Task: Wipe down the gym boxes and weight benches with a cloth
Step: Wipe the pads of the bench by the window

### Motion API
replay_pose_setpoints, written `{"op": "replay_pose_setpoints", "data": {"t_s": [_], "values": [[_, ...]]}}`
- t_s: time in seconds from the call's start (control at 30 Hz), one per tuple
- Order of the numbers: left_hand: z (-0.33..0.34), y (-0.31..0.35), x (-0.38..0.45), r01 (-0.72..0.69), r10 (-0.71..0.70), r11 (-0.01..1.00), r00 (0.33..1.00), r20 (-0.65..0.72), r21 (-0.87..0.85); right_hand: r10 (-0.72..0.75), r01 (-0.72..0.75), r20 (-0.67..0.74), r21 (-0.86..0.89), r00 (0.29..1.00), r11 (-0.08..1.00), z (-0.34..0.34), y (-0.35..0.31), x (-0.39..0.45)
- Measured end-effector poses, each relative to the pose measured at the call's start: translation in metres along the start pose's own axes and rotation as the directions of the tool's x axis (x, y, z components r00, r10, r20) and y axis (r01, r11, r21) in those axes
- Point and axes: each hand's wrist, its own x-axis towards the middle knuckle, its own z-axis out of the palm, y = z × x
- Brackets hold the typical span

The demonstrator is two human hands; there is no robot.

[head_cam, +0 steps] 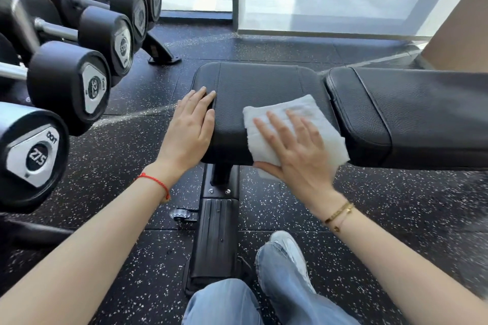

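On the one bench, two flat hands, one cloth.

A folded white cloth lies flat on the near edge of the black padded seat of the bench, its lower corner hanging just over the front, with the longer black back pad adjoining on the right.
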Motion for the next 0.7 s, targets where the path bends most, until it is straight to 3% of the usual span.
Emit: {"op": "replay_pose_setpoints", "data": {"t_s": [0.17, 0.37, 0.5, 0.6, 0.7], "values": [[-0.001, -0.001, 0.0, -0.022, 0.021, 1.0, 0.999, 0.027, 0.019, -0.023, 0.02, -0.038, -0.077, 0.999, 0.997, 0.006, -0.042, 0.014], [-0.002, -0.001, -0.001, -0.005, 0.004, 1.0, 1.0, 0.031, 0.02, 0.039, -0.042, -0.074, -0.036, 0.997, 0.998, 0.008, 0.019, -0.018], [0.0, 0.002, 0.0, 0.001, -0.002, 1.0, 1.0, 0.005, 0.022, 0.127, -0.126, -0.017, 0.025, 0.992, 0.992, 0.002, 0.005, -0.002], [0.0, 0.003, 0.0, 0.004, -0.005, 1.0, 1.0, 0.011, 0.03, 0.051, -0.053, 0.053, 0.035, 0.997, 0.998, -0.002, -0.027, 0.019], [-0.004, 0.001, 0.0, 0.003, -0.006, 0.998, 0.998, 0.056, 0.067, 0.025, -0.031, 0.063, 0.095, 0.998, 0.995, -0.006, -0.016, 0.015]]}}
